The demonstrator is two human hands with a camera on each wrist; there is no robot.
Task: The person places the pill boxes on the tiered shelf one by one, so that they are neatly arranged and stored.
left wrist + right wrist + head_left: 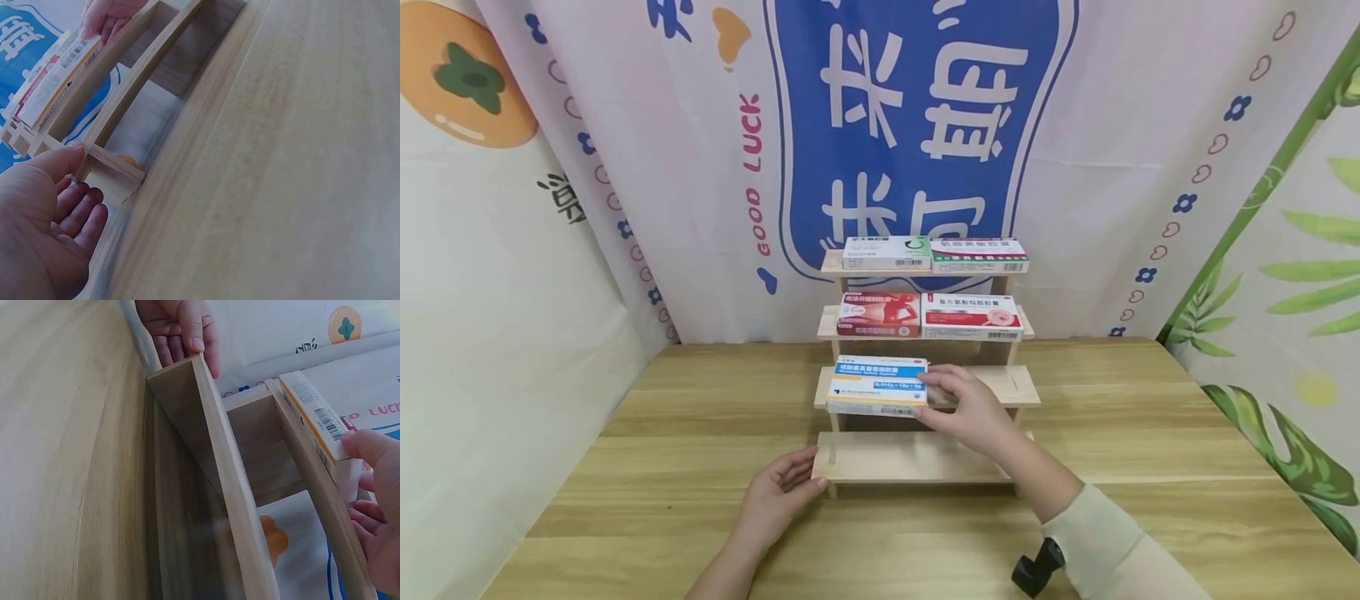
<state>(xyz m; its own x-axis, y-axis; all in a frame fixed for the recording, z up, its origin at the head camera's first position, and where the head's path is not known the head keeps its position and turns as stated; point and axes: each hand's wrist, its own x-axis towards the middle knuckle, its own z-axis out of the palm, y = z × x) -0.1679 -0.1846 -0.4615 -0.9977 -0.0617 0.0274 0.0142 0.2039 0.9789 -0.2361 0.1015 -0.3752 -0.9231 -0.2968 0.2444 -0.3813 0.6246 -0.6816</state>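
A wooden tiered display rack (917, 457) stands on the table. My left hand (781, 493) holds the left end of its lowest tier; in the left wrist view the thumb (62, 161) lies on the shelf's edge, fingers curled beside it. On the second tier from the bottom, at the left, lies a white, blue and yellow medicine box (877, 385). My right hand (966, 410) grips this box at its right end. In the right wrist view the thumb (369, 445) presses on the box's near corner, the other fingers behind.
Above, a red medicine box (878, 315) and a white-and-red one (972, 317) share a tier. The top tier carries a white-and-green box (886, 252) and a white, red and green one (979, 256). A printed curtain (685, 167) hangs behind the wooden table (1150, 467).
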